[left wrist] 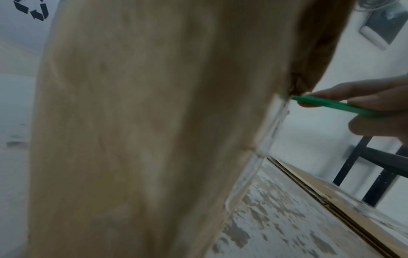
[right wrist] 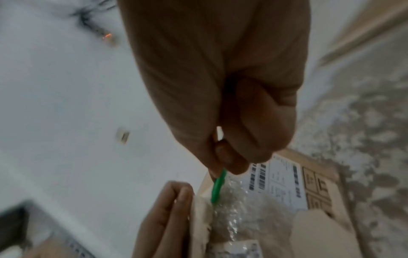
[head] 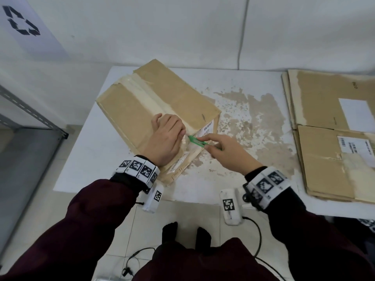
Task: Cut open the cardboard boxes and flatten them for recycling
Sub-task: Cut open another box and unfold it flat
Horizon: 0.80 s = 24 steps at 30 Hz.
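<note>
Basically, left hand (head: 165,138) lay flat on the cardboard box (head: 142,102) on the table (head: 233,179), fingers straight, pinning it down. Right hand (head: 227,151) pinched the green cutter (head: 197,141), tip at the taped seam (head: 140,92), likely starting the cut.

I see dark maroon sleeves (head: 95,201) w/ black cuffs, white wrist bands (head: 140,169) w/ b&w square markers, white cam pods (head: 231,207) below, black cable, black socks.
</note>
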Tool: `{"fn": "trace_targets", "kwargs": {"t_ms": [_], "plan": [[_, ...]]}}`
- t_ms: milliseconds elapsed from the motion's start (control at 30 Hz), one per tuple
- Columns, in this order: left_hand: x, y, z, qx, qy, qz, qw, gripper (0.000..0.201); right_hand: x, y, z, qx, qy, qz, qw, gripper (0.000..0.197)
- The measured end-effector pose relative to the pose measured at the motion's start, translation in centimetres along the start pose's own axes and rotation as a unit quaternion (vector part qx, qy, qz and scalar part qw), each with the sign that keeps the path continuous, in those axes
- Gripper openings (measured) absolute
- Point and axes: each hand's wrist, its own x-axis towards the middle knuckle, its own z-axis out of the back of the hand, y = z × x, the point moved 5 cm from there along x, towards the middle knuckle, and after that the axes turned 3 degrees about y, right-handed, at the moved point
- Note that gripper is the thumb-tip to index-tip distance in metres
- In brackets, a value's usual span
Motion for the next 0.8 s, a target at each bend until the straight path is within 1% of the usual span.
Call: {"fn": "trace_targets", "kwargs": {"t_ms": [33,133,167,233,267,300,400,467,533,633,700,767,800], "plan": [[0.1,-0.1,0.0,0.000,0.002,-0.003,1.000,0.027,0.2,-0.2,0.1,0.001,0.010,-0.007,1.000,0.026],[0.5,-0.2,0.0,-0.014,-0.003,-0.011,1.000,0.027,0.5,0.0,0.1,-0.009,-0.017,-0.005,1.000,0.027],[0.5,-0.1,0.1,-0.017,-0.003,-0.012,1.000,0.026,0.4,0.1,-0.1,0.003,-0.013,-0.008,1.000,0.027],[0.5,0.1,0.2,-0.013,-0.004,-0.011,1.000,0.026,-0.1,0.1,-0.1,0.017,0.024,-0.016,0.999,0.026],[0.6,0.1,0.5,-0.012,-0.009,-0.002,1.000,0.027,-0.5,0.0,0.3,0.003,0.037,-0.017,0.999,0.025],[0.9,0.1,1.0,-0.010,-0.019,0.012,1.000,0.028,-0.9,0.0,0.9,-0.026,0.035,-0.012,0.999,0.025],[2.1,-0.1,1.8,-0.012,-0.035,0.040,0.998,0.028,-1.8,-0.1,2.1,-0.105,-0.024,0.013,0.994,0.027],[2.2,-0.2,1.5,0.006,-0.031,0.048,0.998,0.027,-2.1,0.0,2.0,-0.129,-0.054,0.022,0.990,0.030],[1.7,-0.2,0.9,0.041,-0.014,0.068,0.997,0.028,-2.4,0.2,1.8,-0.174,-0.075,0.036,0.981,0.033],[1.2,-0.7,-0.2,0.097,0.044,0.115,0.988,0.033,-2.7,0.7,1.4,-0.228,-0.089,0.057,0.968,0.034],[1.2,-1.0,-0.6,0.103,0.069,0.167,0.978,0.033,-2.7,0.8,1.2,-0.247,-0.097,0.059,0.962,0.033],[1.1,-0.6,-1.0,0.057,0.076,0.245,0.965,0.031,-2.6,0.7,1.1,-0.261,-0.104,0.056,0.958,0.033],[0.9,-0.2,-1.2,0.012,0.064,0.290,0.955,0.028,-2.5,0.7,1.1,-0.267,-0.105,0.056,0.956,0.034]]}}
